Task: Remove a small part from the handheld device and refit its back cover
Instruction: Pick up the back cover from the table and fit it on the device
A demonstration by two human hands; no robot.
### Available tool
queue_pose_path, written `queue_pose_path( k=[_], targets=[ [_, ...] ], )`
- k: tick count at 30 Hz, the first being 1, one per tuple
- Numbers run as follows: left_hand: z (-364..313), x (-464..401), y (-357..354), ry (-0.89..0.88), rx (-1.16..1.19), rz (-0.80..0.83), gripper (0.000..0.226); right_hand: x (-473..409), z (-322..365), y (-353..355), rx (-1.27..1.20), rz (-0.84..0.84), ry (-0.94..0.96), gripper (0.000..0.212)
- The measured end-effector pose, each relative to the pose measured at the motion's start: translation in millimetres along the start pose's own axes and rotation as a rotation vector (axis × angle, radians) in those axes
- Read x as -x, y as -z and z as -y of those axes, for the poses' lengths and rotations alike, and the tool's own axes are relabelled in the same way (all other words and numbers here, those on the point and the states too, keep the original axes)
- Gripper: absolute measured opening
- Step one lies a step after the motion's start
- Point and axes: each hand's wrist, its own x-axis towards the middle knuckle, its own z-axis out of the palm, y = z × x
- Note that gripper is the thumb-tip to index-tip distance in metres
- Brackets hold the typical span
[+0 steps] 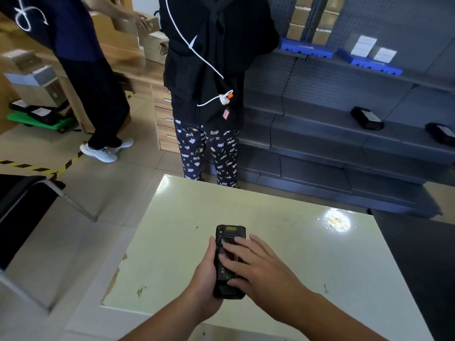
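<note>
Two hands over pale table (270, 316), wide bare surface all round them. Dark shelving (344, 148) beyond table's far edge, to right. Standing person in patterned trousers (209, 153) right at far edge. Chair (29, 200) off table's left side, tiled gap between. Handheld device (230, 262) above table's middle, well clear of every edge, back up, cover off. Left hand (204, 274) wrapped round device's left side, gripping. Right hand (256, 262) open, fingers spread flat on exposed back.
</note>
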Motion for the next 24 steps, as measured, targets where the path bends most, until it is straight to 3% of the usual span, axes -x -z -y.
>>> queue_pose_path(
  k=[5, 11, 21, 24],
  targets=[
    [-1, -3, -1, -0.005, 0.035, 0.006, 0.074, 3, -7, 3, -0.11, -0.062, -0.106, 0.045],
    [-3, -3, -10, -0.02, 0.063, 0.004, 0.069, 0, -19, -2, -0.088, -0.017, -0.1, 0.049],
    [-14, -6, -14, -0.028, -0.004, 0.015, 0.079, -3, -30, -3, -0.183, -0.08, -0.065, 0.048],
    [-10, -6, -12, -0.024, -0.018, -0.006, 0.079, -5, -29, -11, -0.33, -0.09, -0.036, 0.048]
  ],
)
